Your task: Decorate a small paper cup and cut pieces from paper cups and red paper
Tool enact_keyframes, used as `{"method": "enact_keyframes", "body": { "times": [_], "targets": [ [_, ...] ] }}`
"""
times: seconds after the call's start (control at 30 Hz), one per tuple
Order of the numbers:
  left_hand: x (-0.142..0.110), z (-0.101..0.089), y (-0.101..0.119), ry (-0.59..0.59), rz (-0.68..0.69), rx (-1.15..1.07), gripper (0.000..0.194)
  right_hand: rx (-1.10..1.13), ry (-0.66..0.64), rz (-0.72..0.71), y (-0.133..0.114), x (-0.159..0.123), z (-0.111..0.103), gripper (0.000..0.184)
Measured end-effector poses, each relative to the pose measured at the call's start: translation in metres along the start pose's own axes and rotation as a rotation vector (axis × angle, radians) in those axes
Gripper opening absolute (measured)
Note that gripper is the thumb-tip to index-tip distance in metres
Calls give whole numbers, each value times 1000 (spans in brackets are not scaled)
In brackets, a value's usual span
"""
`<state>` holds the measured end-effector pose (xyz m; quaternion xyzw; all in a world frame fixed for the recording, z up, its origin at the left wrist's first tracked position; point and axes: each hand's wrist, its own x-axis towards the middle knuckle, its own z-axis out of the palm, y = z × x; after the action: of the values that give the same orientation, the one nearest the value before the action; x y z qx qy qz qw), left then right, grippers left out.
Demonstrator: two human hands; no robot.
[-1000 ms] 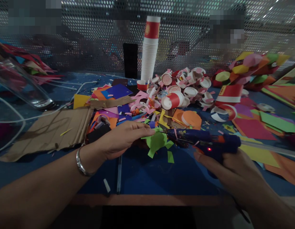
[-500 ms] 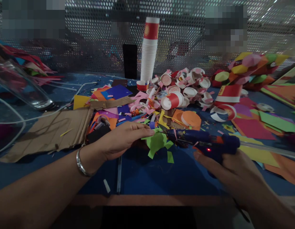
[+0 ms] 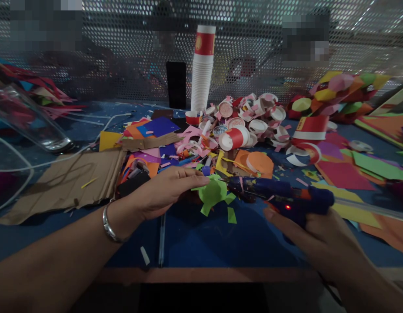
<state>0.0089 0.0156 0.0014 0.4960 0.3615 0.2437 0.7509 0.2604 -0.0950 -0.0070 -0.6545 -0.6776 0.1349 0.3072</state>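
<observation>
My right hand is wrapped round a dark blue glue gun with a lit red light. A clear glue stick juts from its back end. The gun's nozzle points left and meets the upper edge of a green paper cutout with tab-like strips. My left hand, a silver bracelet at its wrist, pinches that cutout between thumb and fingers from the left. A loose green strip lies just below the cutout.
A tall stack of paper cups stands at the back beside a black phone-like slab. Cut cup pieces are heaped in the middle. Cardboard and a tilted glass lie left; coloured paper sheets lie right.
The glue gun has shifted slightly to the right, with its nozzle still at the cutout's upper edge. My left hand and the green cutout are almost unmoved. The view has tilted a little.
</observation>
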Motion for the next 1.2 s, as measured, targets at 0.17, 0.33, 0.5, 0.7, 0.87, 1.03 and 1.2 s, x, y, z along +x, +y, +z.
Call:
{"method": "enact_keyframes", "body": {
  "times": [0.17, 0.33, 0.5, 0.7, 0.87, 1.03, 1.2],
  "targets": [
    [1, -2, -1, -30, 9, -15, 17, 21, -14, 51, -2, -1, -4, 33],
    [1, -2, 0, 1, 1, -12, 19, -33, -6, 62, -3, -2, -6, 39],
    [1, -2, 0, 41, -4, -3, 20, 19, -20, 81, 0, -4, -4, 35],
    [2, -2, -1, 72, 19, -24, 19, -28, -42, 78, 4, -6, -4, 36],
    [0, -3, -1, 99, 30, 23, 19, -55, -19, 79, 9, -7, -2, 31],
    [1, -4, -2, 94, 19, 23, 19, -77, -17, 19, 11, -6, -1, 32],
    [2, -5, -2, 80, 36, 18, 18, -130, -32, 7, 8, -5, -3, 31]
  ]
}}
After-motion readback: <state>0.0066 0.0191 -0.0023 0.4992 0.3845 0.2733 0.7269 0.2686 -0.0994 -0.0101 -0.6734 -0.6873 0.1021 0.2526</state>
